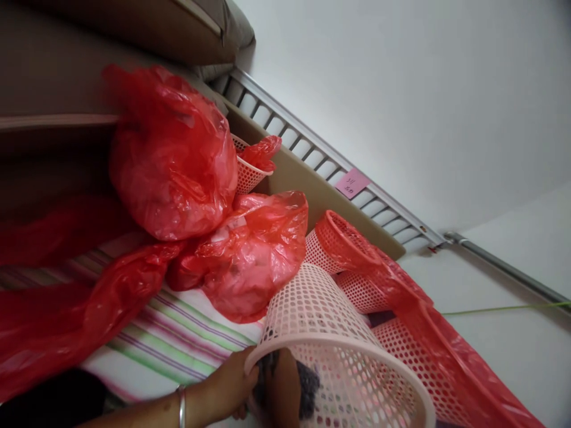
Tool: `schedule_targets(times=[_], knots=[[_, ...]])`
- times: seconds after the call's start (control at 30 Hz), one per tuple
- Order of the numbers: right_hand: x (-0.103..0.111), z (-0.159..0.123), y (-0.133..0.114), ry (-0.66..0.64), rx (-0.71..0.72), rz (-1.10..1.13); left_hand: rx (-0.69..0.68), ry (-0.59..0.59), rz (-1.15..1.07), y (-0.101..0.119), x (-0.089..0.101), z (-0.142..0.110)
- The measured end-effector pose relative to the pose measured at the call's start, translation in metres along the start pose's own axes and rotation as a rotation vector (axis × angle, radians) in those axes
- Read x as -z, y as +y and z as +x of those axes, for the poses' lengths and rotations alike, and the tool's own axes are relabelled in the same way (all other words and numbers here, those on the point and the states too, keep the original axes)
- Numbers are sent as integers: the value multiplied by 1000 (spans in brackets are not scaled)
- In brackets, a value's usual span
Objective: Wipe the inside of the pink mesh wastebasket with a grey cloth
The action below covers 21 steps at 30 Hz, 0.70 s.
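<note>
A pale pink perforated plastic basket lies tilted at lower middle, its wide mouth facing me. My left hand, with a silver bangle at the wrist, grips the basket's rim on the left side. Inside the mouth is my right hand, its fingers closed on a dark grey cloth against the basket's inner wall. Part of the cloth is hidden behind that hand.
Full red plastic bags lie on a striped sheet. Behind them stands a small pink basket. More perforated baskets, some with red plastic, line the right. A radiator with a pink note runs along the wall.
</note>
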State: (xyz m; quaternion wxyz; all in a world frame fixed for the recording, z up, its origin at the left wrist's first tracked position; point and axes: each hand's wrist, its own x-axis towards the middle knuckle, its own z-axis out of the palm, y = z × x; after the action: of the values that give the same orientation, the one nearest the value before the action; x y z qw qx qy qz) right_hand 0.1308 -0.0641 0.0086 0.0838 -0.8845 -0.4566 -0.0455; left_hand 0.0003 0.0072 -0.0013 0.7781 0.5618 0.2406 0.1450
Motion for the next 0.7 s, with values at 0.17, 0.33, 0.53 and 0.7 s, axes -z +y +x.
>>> schedule_targets(times=[0.17, 0.33, 0.53, 0.7], knots=[[-21, -39, 23, -102, 47, -33, -130, 33, 48, 20, 5, -9], [-13, -38, 15, -145, 36, -62, -204, 92, 61, 19, 8, -6], [7, -12, -9, -151, -11, -45, 20, 75, 23, 9, 2, 1], [3, 21, -9, 7, -44, -4, 99, 71, 31, 15, 1, 0]])
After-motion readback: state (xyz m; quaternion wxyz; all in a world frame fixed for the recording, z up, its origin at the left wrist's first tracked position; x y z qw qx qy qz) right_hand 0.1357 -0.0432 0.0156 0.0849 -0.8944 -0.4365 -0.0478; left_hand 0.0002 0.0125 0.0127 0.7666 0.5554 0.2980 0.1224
